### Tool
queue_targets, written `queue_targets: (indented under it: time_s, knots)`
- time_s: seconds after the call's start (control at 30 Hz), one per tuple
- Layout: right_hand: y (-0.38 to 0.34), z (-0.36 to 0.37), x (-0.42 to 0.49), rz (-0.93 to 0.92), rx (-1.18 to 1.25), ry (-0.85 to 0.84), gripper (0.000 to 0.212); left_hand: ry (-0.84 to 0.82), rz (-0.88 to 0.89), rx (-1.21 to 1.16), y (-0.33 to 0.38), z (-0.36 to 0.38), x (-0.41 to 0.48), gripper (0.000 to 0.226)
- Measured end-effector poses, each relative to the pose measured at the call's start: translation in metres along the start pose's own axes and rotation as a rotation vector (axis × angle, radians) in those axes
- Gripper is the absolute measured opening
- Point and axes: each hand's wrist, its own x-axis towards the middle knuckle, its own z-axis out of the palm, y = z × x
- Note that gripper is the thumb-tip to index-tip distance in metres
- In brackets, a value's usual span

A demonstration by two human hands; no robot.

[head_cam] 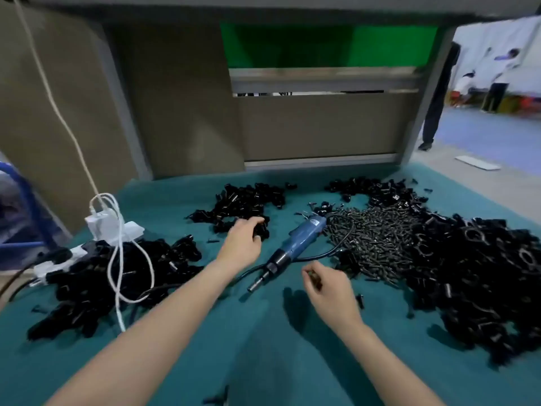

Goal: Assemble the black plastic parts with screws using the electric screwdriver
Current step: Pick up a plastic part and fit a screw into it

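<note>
Teal cloth (263,332) is spread over the bench. At the far-centre heap a black plastic part (261,230), judged light, stiff and best pinched by its edges, is gripped by the left hand (241,244). The right hand (330,291) is curled nearer, contents unclear.

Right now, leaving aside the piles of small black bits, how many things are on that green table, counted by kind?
Electric screwdriver: 1
White power strip: 1
White charger: 1
Hands: 2, left hand gripping a black plastic part, right hand pinching a small dark piece
Total: 5
</note>
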Motion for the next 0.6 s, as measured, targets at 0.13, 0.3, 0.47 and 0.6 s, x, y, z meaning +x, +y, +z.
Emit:
queue_targets:
  time_s: [0.13,0.3,0.47,0.6]
  knots:
    - [0.01,-0.007,0.015,-0.084,-0.064,0.101,0.002,-0.139,-0.002,0.188,-0.019,0.015,0.058,0.047]
    - [0.062,-0.039,0.137,0.234,-0.076,0.186,0.011,0.024,0.073,0.307,-0.049,0.048,0.071,0.035]
    - [0.134,-0.048,0.237,0.498,-0.382,0.08,0.035,0.144,0.104,0.175,-0.059,0.055,0.069,0.024]
    - [0.172,-0.073,0.277,0.665,-0.542,0.083,0.063,0.132,0.106,0.16,-0.062,0.057,0.068,0.026]
